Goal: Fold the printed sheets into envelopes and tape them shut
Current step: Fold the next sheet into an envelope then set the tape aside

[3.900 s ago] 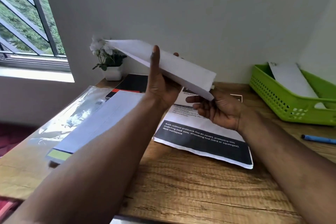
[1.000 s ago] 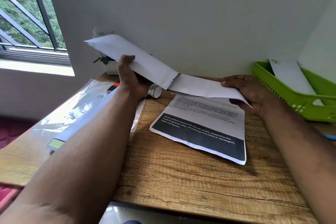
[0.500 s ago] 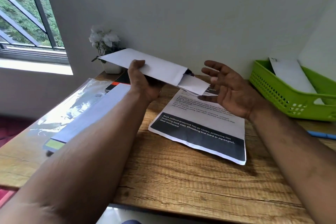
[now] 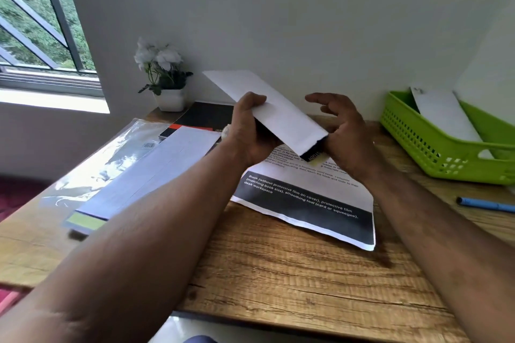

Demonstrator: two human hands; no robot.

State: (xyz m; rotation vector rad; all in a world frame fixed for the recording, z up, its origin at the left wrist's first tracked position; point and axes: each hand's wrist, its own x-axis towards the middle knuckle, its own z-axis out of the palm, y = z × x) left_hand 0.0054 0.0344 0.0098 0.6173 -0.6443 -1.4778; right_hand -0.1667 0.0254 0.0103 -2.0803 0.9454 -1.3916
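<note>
My left hand [image 4: 252,131] grips a white envelope [image 4: 273,111] in the air above the desk, thumb on its upper face, long axis running from far left down to near right. A dark printed edge of a folded sheet [image 4: 313,151] shows at the envelope's lower end. My right hand [image 4: 344,133] is at that end with fingers loosely spread; its palm meets the envelope's tip, and I cannot tell whether it holds anything. Under both hands a printed sheet [image 4: 309,200] with a black band lies flat on the wooden desk [image 4: 292,281].
A green basket [image 4: 434,147] holding a white envelope [image 4: 443,114] stands at the right. A blue pen [image 4: 485,205] lies near it. At left are a stack of envelopes [image 4: 150,172], clear plastic film [image 4: 92,172], a dark book [image 4: 203,117] and a potted plant [image 4: 163,75].
The sheet that stuck out of the envelope has slid almost fully inside. My right hand let go of the sheet, opened, then came to the envelope's lower end. The envelope tilted steeper.
</note>
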